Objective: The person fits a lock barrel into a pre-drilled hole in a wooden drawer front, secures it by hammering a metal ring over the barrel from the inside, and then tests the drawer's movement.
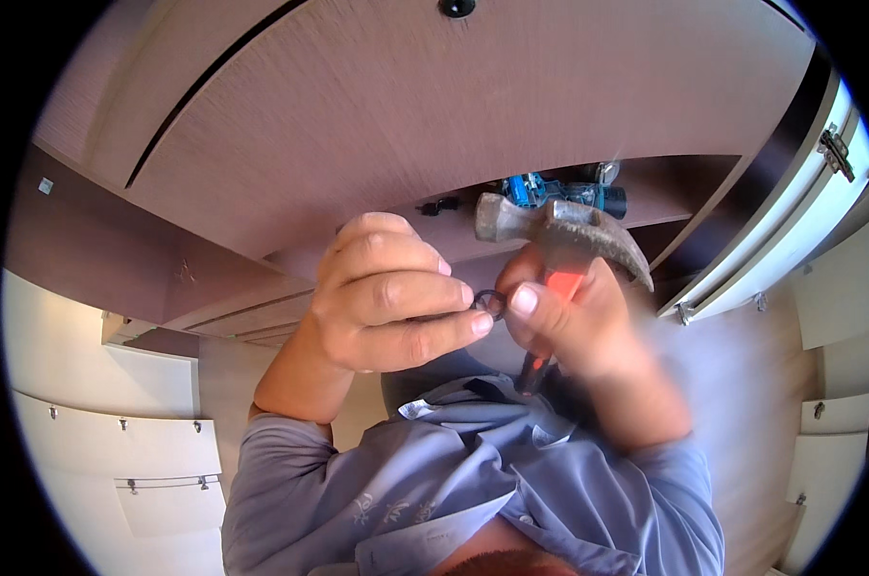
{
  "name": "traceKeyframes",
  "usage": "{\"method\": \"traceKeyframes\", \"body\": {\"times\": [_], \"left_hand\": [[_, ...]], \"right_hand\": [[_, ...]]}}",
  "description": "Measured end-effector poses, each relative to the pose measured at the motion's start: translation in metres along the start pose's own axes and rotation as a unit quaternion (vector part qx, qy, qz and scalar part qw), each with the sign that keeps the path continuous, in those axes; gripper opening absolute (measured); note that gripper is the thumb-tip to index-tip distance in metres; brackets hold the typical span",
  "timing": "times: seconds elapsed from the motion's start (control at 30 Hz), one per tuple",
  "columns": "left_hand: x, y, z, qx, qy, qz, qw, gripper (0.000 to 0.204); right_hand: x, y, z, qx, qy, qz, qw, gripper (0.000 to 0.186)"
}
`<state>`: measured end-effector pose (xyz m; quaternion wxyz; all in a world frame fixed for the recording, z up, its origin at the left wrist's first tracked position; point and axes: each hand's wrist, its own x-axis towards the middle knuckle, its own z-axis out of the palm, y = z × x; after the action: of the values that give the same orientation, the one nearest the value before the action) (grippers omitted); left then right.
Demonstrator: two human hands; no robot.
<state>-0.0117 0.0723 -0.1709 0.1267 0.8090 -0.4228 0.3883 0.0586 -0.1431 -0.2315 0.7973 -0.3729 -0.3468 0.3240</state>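
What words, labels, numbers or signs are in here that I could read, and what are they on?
None reads clearly.
Grey-blue shirt: pale marks on its front, too unclear to read.
Blue-and-black tool: any lettering is too small to read.
Hammer and small black ring: no lettering can be made out.

The ring (492,303) is between left grip (382,298) and right grip (583,322), the hammer (557,227) in the latter.

Claw hammer (567,230) with grey metal head and red-and-black handle (562,284), small black ring-shaped piece (489,292), blue-and-black tool (526,189); pinkish-brown cabinet panel (454,96) with fine streaked grain, round black knob (457,8), plain off-white flat panels (118,442), silvery metal hinges (836,152); blue-grey collared shirt (588,490) showing whitish marks (394,512)
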Motion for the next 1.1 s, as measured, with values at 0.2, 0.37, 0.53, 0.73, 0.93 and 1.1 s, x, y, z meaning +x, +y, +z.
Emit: {"method": "traceKeyframes", "body": {"times": [0.2, 0.37, 0.53, 0.73, 0.93, 1.1], "left_hand": [[-0.018, 0.003, 0.015, -0.097, 0.079, -0.112, 0.986, 0.023], [-0.028, 0.012, 0.009, -0.243, 0.074, -0.314, 0.915, 0.026], [-0.013, 0.015, 0.004, -0.180, 0.002, -0.331, 0.926, 0.019], [-0.015, 0.019, 0.002, -0.170, -0.034, -0.377, 0.910, 0.017], [-0.034, 0.024, 0.002, -0.128, -0.108, -0.389, 0.906, 0.013], [-0.060, 0.034, 0.015, -0.104, -0.111, -0.431, 0.890, 0.012]], "right_hand": [[0.004, 0.001, 0.002, 0.033, 0.009, 0.052, 0.998, 0.024], [0.004, 0.007, 0.004, 0.018, 0.059, 0.020, 0.998, 0.024], [0.005, 0.008, 0.001, -0.105, 0.063, 0.007, 0.992, 0.023], [0.010, 0.015, -0.003, -0.410, 0.024, -0.148, 0.900, 0.017], [0.010, 0.022, -0.002, -0.498, -0.018, -0.141, 0.856, 0.026], [0.009, 0.039, 0.001, -0.509, -0.017, -0.110, 0.854, 0.030]]}}
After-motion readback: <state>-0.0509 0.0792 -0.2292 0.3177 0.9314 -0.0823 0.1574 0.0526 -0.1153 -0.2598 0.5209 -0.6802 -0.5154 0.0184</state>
